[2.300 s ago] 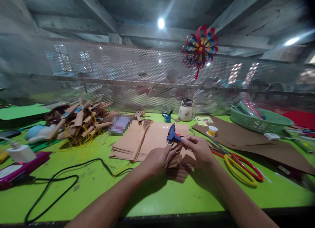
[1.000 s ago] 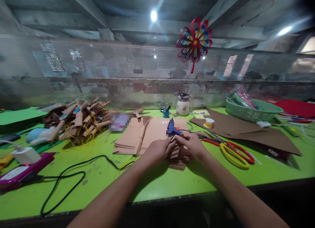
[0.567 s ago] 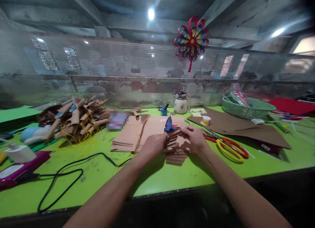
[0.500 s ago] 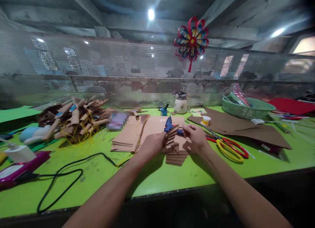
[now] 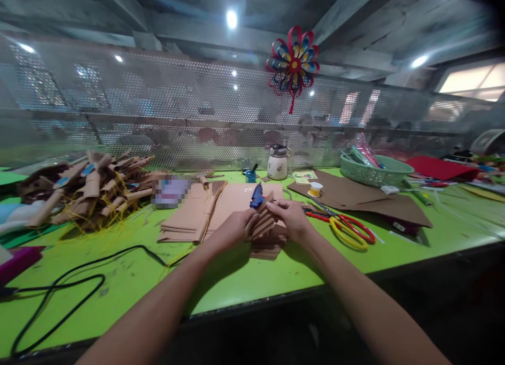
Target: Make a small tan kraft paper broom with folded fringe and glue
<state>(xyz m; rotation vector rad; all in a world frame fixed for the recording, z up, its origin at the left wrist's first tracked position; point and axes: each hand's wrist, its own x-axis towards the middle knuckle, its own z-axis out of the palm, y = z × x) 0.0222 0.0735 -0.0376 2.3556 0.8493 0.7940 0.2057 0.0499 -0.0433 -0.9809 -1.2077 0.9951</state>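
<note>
Between my hands, above the green table, is a pleated piece of brown paper (image 5: 263, 224) with fan-like folds. My left hand (image 5: 240, 224) is closed on its left side, thumb near the folds. Thumb and fingers of my right hand (image 5: 291, 218) pinch its upper right edge. Just behind the folds lies a blue glue gun (image 5: 257, 195), partly hidden by the paper. More folded brown paper (image 5: 266, 251) rests on the table below my hands. Flat brown paper sheets (image 5: 232, 196) are stacked behind, and a tied paper bundle (image 5: 211, 210) lies to their left.
Right of my hands lie scissors (image 5: 351, 233) with red and yellow handles and dark brown sheets (image 5: 355, 199). A green basket (image 5: 376, 170) and a white jug (image 5: 277, 165) stand behind. Left are a pile of brown paper pieces (image 5: 92, 189) and a black cable (image 5: 104, 257).
My right hand has come in from the right and now touches the pleated paper's upper edge. The paper has tilted in my left hand. The whole view has swung to the right.
</note>
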